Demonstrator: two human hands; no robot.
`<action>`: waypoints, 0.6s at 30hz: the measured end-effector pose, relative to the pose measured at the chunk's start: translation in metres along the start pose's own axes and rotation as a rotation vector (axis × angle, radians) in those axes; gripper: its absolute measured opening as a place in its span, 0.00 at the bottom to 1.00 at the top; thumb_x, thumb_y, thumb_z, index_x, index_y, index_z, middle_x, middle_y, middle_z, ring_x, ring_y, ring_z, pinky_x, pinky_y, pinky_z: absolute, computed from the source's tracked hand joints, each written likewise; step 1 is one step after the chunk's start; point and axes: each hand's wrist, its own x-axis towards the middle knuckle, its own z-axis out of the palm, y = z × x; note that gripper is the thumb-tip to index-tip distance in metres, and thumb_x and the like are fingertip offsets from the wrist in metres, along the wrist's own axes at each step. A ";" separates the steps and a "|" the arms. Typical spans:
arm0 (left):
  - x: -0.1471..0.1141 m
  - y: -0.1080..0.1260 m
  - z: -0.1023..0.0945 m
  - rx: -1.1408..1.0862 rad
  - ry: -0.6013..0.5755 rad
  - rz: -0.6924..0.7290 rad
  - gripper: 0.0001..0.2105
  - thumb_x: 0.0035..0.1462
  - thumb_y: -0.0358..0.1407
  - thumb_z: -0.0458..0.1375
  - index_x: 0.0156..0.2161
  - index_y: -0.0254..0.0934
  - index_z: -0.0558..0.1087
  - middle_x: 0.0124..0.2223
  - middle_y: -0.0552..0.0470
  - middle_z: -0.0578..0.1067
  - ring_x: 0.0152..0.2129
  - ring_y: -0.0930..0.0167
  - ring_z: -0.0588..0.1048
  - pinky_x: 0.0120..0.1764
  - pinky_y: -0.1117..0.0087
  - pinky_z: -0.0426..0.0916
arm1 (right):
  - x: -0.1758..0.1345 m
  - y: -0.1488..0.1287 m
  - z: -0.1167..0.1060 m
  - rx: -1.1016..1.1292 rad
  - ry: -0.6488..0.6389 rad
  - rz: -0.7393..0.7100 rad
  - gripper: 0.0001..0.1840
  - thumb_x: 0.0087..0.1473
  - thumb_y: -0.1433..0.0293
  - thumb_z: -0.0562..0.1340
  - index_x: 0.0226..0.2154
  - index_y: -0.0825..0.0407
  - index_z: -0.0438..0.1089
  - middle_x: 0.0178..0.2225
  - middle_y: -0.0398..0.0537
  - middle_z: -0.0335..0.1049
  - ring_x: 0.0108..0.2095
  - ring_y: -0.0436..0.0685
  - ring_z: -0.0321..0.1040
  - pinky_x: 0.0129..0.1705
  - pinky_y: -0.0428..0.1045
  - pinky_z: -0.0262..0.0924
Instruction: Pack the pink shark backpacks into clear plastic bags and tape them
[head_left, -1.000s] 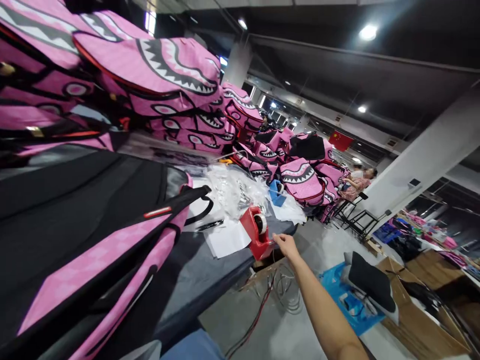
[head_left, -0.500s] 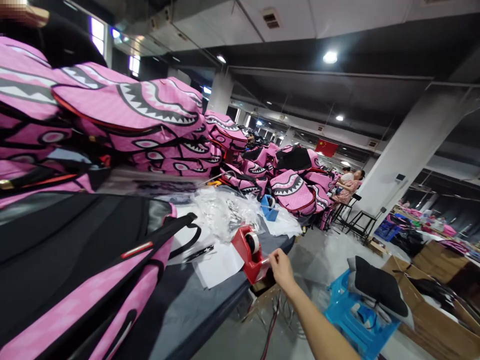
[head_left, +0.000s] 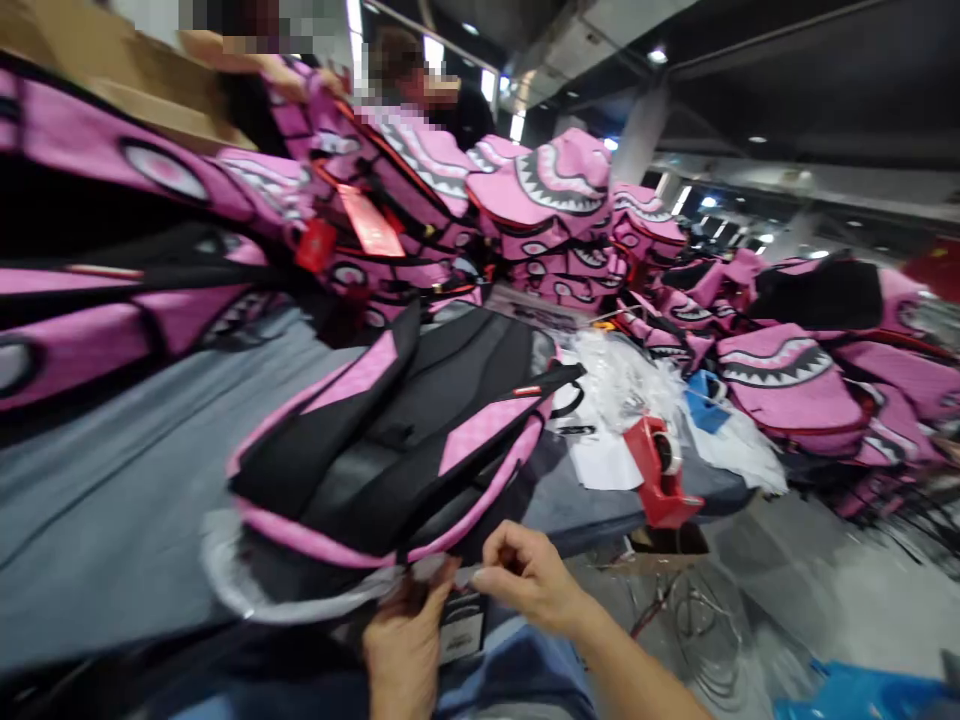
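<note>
A black and pink backpack [head_left: 397, 420] lies on the grey-covered table with its straps facing up. Clear plastic [head_left: 277, 605] curves loosely around its near end. My left hand [head_left: 409, 635] is closed on the gathered edge of this plastic, just below the backpack. Close beside it, my right hand [head_left: 532, 585] pinches a small piece of clear tape, thumb toward the left fingers; the tape itself is hard to make out. Under the hands hangs a tag with a white label [head_left: 460, 637]. A red tape dispenser [head_left: 660, 480] stands at the table's right edge.
Pink shark-mouth backpacks [head_left: 555, 190] are piled across the back. A blue tape dispenser [head_left: 705, 400] and crumpled clear bags [head_left: 622, 370] lie behind the red one. Another person's hand [head_left: 289, 80] is at a backpack, upper left. A blue stool [head_left: 862, 692] is low right.
My right hand has come from the red dispenser, where it drew out tape, to the backpack's near end. The view has swung left, and my left hand now shows.
</note>
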 end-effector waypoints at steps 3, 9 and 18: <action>0.002 -0.003 0.003 -0.069 0.026 0.017 0.29 0.31 0.60 0.71 0.31 0.37 0.77 0.36 0.46 0.82 0.36 0.58 0.79 0.43 0.61 0.74 | 0.020 -0.008 0.016 -0.524 -0.071 -0.330 0.23 0.66 0.51 0.57 0.29 0.50 0.65 0.22 0.37 0.64 0.22 0.46 0.57 0.24 0.43 0.49; 0.003 -0.007 0.001 -0.087 0.003 0.015 0.26 0.33 0.57 0.71 0.31 0.37 0.78 0.34 0.45 0.83 0.36 0.57 0.79 0.47 0.58 0.73 | 0.032 0.011 0.028 -1.145 0.201 -0.691 0.18 0.69 0.66 0.56 0.26 0.51 0.65 0.20 0.40 0.69 0.21 0.49 0.64 0.25 0.46 0.48; -0.001 -0.010 -0.008 -0.127 -0.067 0.000 0.28 0.45 0.61 0.66 0.37 0.37 0.80 0.36 0.48 0.83 0.40 0.57 0.80 0.49 0.60 0.73 | 0.024 0.009 0.028 -1.203 0.166 -0.537 0.10 0.66 0.70 0.59 0.31 0.50 0.67 0.24 0.41 0.73 0.25 0.52 0.69 0.25 0.47 0.49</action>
